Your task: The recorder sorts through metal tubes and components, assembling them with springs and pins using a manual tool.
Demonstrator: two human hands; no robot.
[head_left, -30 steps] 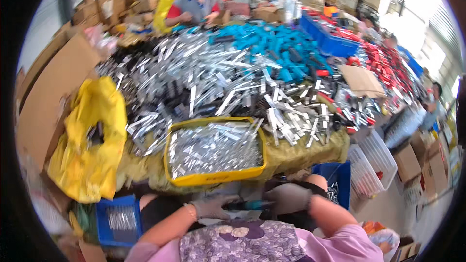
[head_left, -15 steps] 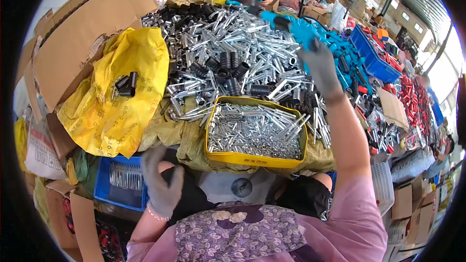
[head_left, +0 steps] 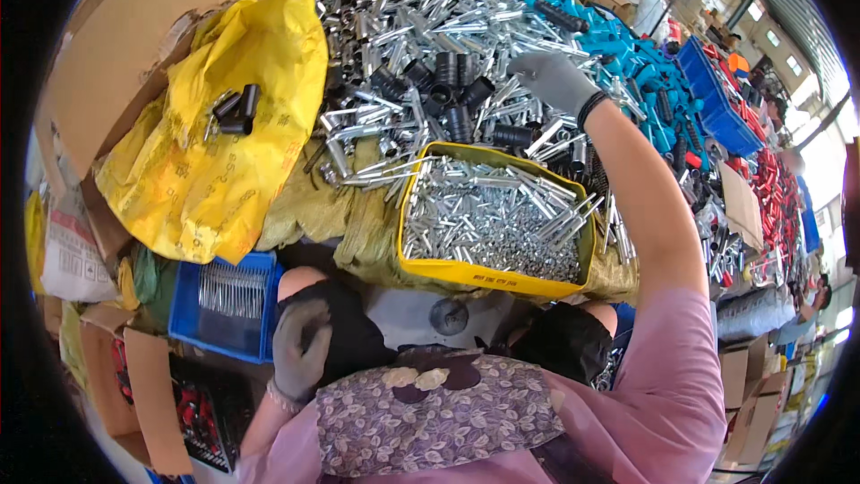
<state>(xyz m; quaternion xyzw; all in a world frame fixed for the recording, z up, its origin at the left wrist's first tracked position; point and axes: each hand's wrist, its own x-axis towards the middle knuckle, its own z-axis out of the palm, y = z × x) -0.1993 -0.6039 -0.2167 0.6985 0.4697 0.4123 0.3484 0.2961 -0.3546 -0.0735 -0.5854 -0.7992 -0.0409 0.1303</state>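
Beneath the right hand [head_left: 551,79] — silver tubes [head_left: 421,36]; left hand [head_left: 300,345] well apart.

A factory sorting workshop; heaped metal tubes [head_left: 421,45], parts-filled yellow bin [head_left: 494,276], cardboard boxes [head_left: 143,27] all around

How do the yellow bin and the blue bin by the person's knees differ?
The yellow bin sits on the table edge, heaped with loose silver metal tubes; the blue bin sits lower, beside the left knee, holding fewer silver parts in a row. Yellow looks larger. Both are open plastic trays.
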